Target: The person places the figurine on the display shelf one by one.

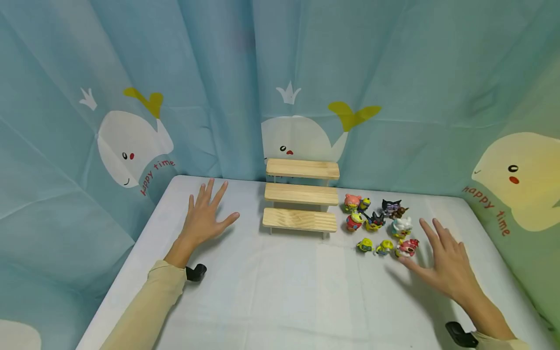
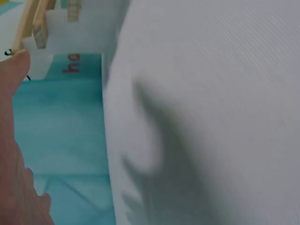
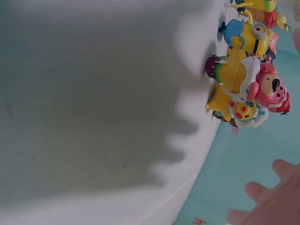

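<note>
My left hand (image 1: 204,216) hovers over the left part of the white table with its fingers spread and nothing in it; its shadow falls on the cloth. On the right, my right hand (image 1: 450,265) is held with spread fingers, the thumb close to a pink bear figurine (image 1: 408,248). Left of that bear are a yellow minion figurine (image 1: 384,247) and a small yellow-green figurine (image 1: 365,245). Behind them stand a white-topped figurine (image 1: 401,226), a black-eared one (image 1: 391,207), a pink one (image 1: 352,202) and several more. The right wrist view shows the blue-and-yellow minion side-on.
A wooden three-step display stand (image 1: 300,219) is at the back middle of the table (image 1: 280,291), left of the figurines. Blue curtains (image 1: 218,121) printed with white whales enclose the table's back and sides. A black wrist camera mount (image 1: 196,272) sits by the left sleeve.
</note>
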The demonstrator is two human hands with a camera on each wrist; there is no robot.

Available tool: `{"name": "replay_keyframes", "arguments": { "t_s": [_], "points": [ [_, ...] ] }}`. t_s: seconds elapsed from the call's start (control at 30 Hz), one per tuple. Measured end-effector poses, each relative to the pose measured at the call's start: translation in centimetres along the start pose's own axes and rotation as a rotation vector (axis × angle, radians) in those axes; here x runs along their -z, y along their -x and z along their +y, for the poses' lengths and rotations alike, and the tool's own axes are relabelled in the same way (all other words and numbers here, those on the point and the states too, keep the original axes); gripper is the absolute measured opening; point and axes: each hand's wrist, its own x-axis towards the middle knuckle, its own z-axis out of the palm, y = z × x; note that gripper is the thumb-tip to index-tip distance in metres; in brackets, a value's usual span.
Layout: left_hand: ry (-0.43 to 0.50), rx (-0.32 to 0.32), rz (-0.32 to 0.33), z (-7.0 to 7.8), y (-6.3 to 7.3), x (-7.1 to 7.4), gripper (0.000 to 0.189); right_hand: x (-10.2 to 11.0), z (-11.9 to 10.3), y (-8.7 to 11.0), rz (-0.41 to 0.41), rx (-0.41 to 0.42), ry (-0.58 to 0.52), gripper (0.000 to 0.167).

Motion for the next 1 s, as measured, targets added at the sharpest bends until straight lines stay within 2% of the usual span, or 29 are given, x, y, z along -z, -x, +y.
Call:
{"name": "replay_keyframes", "arguments": {
  "t_s": [0.13,0.23,0.43,0.6,0.8,1.0],
  "points": [
    [0.175,-0.027,-0.013,1.5,-1.0,-0.2,0.092,-0.2,0.2,-0.2,0.045,0.062,-0.158,0.107],
    [0.322,-0.061,-0.033,2.8,-2.0,-0.6,0.092,-0.2,0.2,-0.3,0.028,0.070,-0.233,0.106],
    [0.578,-0.137,-0.069,5.2,-3.8,-1.9,0.092,-0.2,-0.6,-0.1,-0.031,0.008,-0.271,0.105],
    [0.759,-0.102,-0.095,6.3,-4.7,-2.7,0.088,-0.4,-0.9,0.0,-0.022,0.008,-0.266,0.105],
    [0.910,-0.098,-0.139,6.7,-5.3,-3.1,0.084,-0.8,-0.9,0.2,-0.039,-0.019,-0.279,0.101],
    [0.921,-0.118,-0.154,7.2,-5.6,-3.4,0.081,-1.0,-0.9,0.3,-0.039,-0.035,-0.316,0.097]
  ]
}}
